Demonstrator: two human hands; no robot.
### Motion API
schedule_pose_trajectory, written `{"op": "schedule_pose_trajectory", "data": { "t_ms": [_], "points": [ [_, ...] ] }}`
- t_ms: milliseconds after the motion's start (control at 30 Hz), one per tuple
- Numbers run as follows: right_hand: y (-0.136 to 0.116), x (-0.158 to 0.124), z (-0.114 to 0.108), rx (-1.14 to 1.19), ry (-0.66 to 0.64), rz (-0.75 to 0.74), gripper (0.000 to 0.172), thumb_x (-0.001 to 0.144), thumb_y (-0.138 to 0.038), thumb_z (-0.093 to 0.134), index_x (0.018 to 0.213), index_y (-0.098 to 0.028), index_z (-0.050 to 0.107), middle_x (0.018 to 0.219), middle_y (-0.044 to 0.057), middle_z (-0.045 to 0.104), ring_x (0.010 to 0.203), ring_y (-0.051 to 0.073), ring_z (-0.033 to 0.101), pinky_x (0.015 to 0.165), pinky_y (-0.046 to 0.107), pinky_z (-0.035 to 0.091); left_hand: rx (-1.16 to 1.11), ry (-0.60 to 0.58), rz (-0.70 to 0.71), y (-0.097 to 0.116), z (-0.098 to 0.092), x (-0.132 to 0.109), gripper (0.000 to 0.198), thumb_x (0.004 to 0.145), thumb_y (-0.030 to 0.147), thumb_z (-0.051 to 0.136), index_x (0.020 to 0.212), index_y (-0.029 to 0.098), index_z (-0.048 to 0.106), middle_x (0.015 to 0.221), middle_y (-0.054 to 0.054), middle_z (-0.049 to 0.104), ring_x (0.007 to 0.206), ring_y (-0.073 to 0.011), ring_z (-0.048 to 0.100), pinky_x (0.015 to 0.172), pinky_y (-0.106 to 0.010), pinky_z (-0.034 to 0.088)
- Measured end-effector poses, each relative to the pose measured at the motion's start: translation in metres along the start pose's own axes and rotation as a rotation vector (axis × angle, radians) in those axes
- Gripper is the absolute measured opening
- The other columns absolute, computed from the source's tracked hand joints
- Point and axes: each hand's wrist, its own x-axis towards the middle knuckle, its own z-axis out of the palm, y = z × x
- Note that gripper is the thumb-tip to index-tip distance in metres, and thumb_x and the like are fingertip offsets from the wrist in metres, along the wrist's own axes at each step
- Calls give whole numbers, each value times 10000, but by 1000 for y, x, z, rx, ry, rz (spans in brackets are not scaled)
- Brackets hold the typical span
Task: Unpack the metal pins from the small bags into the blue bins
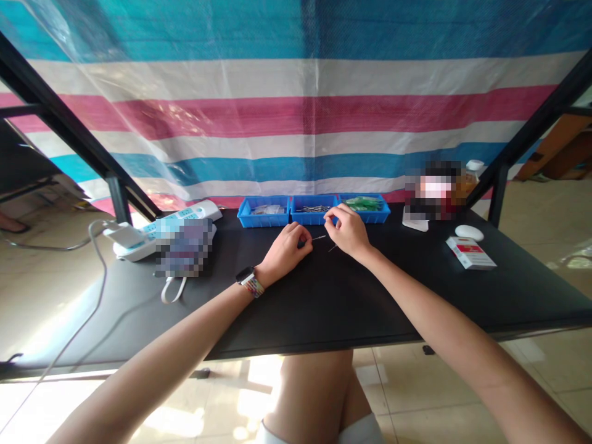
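Note:
My left hand [287, 250] rests on the black table [324, 296], fingers curled and pinching a thin metal pin [318, 237] that sticks out to the right. A watch with a colourful band sits on that wrist. My right hand [346, 229] is just to the right, fingers pinched together near the middle blue tray [314, 209]; a second thin pin [332, 248] shows below its fingers. Three blue trays stand in a row behind the hands: the left tray [263, 211] holds pale pieces, the middle one metal pins, the right tray [365, 206] green parts.
A white power strip [161, 231] with a grey cable lies at the table's left. At the right are a red-and-white box [470, 253], a white oval object [468, 232] and a bottle [467, 179]. A striped tarp hangs behind. Black frame posts flank the table.

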Motion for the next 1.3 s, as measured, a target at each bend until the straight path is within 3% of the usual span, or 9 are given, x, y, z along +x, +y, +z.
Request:
{"op": "schedule_pose_trajectory", "data": {
  "t_ms": [100,267,467,667,767,900,1033,1167,1300],
  "points": [
    [-2,1,3,206,-77,39,233,951,-297,597,756,-197,677,828,46,707,704,175,618,702,301,459,-75,84,-39,-1,-6,-1,53,928,161,622,902,207,617,936,-36,619,880,-201,607,845,-341,515],
    [-8,0,7,565,-304,268,369,941,-505,642,746,-194,674,597,-6,632,489,145,555,524,274,427,-101,133,-38,2,-12,-2,40,941,185,629,909,209,621,940,-31,623,880,-189,609,821,-315,505],
    [-10,1,9,698,-355,323,508,872,-649,734,673,-209,579,494,-23,574,450,130,551,472,234,437,-126,179,-68,7,-14,-1,42,955,234,635,923,207,628,936,-32,630,859,-184,603,807,-307,492],
    [-16,2,7,810,-297,319,406,799,-555,840,851,-194,663,666,-36,630,518,115,594,503,235,497,-317,135,-217,0,-16,-1,369,1067,495,526,899,197,664,870,-41,692,817,-200,625,775,-322,477],
    [-18,1,8,842,-266,307,386,758,-502,876,863,-196,664,794,-30,643,533,98,601,494,237,504,-404,101,-292,-5,-15,1,480,1043,595,535,829,194,686,818,-48,696,801,-205,634,760,-323,478],
    [-18,0,11,845,-262,305,333,740,-430,878,860,-198,672,816,-28,644,538,95,604,484,232,511,-502,111,-336,-9,-14,3,442,957,606,651,809,192,683,799,-42,689,759,-189,607,705,-306,458],
    [-17,-1,11,879,-256,363,275,744,-380,833,870,-192,676,802,-20,664,525,99,609,465,229,516,-561,140,-347,-10,-13,4,327,889,511,738,860,187,697,769,-7,645,702,-158,545,680,-293,424],
    [-16,-1,10,936,-288,460,280,763,-400,805,878,-189,662,773,-8,691,530,107,623,479,230,537,-584,160,-321,-8,-14,4,265,876,444,763,908,184,720,807,-8,645,733,-155,542,698,-289,426],
    [-15,-1,11,954,-237,445,324,711,-374,853,893,-196,654,772,-37,658,540,100,620,505,236,552,-564,148,-339,-6,-15,4,276,875,461,753,894,188,714,801,-11,656,728,-161,557,693,-291,442]
  ]
}}
